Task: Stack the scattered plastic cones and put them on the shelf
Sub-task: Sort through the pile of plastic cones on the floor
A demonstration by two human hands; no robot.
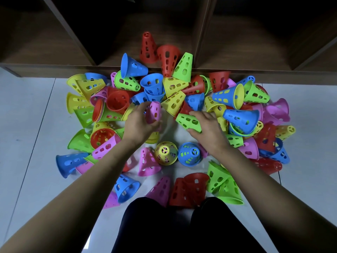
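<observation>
Picking up comes first. The left hand (139,123) holds a pink cone (154,111). The right hand (207,125) grips a green cone (186,121) beside it. Other cones (240,117) lie all around both hands. Next, I think one cone should slide onto the other.

The shelf (54,69) runs off the top edge, and its compartments are too dark to show their backs. Both forearms are cut off at the bottom corners. The left hand (138,123) covers the near side of the pink cone (155,110) it grips, and a yellow cone (153,139) under its wrist is mostly hidden. The right hand (207,125) covers one end of the green cone (187,121) it holds. Dark-clad knees (182,225) hide the bases of the red cones (189,190) nearest the person.
</observation>
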